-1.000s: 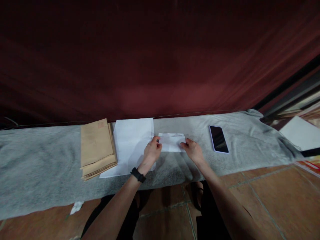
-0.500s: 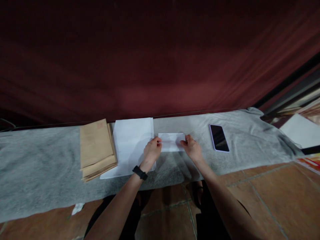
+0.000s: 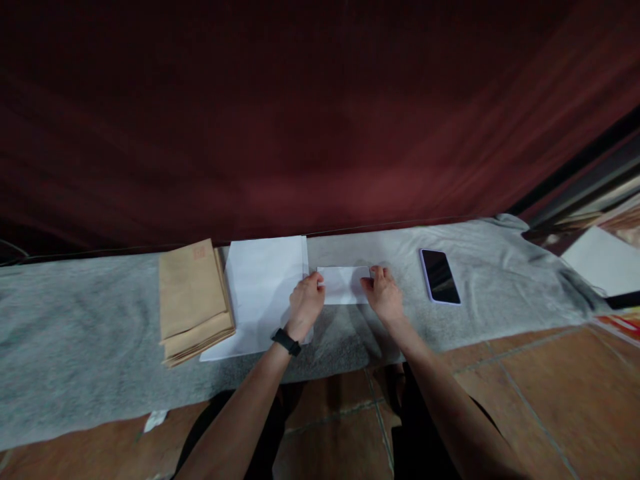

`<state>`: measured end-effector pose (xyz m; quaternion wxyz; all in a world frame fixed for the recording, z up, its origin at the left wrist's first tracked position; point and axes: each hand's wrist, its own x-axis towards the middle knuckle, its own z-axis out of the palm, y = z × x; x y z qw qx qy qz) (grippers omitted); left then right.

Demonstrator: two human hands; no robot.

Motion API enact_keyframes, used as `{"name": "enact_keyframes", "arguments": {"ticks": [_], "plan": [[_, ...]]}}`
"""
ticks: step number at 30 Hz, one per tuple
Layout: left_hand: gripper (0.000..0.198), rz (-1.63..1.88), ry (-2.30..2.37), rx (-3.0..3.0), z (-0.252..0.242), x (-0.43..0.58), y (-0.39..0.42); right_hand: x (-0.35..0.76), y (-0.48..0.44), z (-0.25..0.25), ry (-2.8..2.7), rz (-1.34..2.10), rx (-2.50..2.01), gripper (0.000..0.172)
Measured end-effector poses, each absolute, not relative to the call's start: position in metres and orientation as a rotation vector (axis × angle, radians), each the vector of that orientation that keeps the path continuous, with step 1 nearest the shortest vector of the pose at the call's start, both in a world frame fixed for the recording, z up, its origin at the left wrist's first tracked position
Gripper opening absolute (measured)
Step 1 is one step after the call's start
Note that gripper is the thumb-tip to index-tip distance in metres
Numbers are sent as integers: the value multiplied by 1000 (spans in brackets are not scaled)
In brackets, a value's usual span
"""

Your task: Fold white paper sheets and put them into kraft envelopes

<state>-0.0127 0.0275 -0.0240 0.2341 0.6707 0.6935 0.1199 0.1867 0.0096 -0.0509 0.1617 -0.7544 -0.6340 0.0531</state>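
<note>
A folded white sheet of paper (image 3: 344, 285) lies as a narrow strip on the grey cloth, between my two hands. My left hand (image 3: 307, 304), with a dark band on the wrist, pinches its left end. At the right end, my right hand (image 3: 384, 292) grips the paper with the thumb on top and curled fingers at the edge. Flat white sheets (image 3: 265, 287) are just left of my left hand, partly under that wrist. Overlapping the sheets' left side is a pile of brown paper envelopes (image 3: 193, 290).
A phone (image 3: 441, 277) in a lilac case lies right of my right hand. The grey cloth (image 3: 100, 333) covers a long narrow surface backed by a dark red drape (image 3: 320, 133). Brown floor tiles (image 3: 560, 373) show below, with a white scrap (image 3: 156, 420) at the front edge.
The folded paper now looks flatter, its upper layer lined up with the back edge. Both hands keep hold of its ends and have barely shifted.
</note>
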Motion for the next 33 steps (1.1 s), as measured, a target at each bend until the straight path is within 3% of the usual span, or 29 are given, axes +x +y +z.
{"name": "enact_keyframes", "arguments": {"ticks": [9,17,24,28,33], "plan": [[24,294,1903,2001,-25,-9,21,153,-7,-62,-2116,190,-1657,49],[39,241,1969,2244,-27,8,4,142,-16,-73,-2269,175,-1758,56],[52,466,1573,2359,-53,33,-6,145,-21,-78,-2380,112,-1749,70],[65,440,1667,2303,-64,28,-6,145,-19,-78,-2351,99,-1761,64],[66,410,1685,2342,-67,23,-7,155,-16,-78,-2252,89,-1846,55]]}}
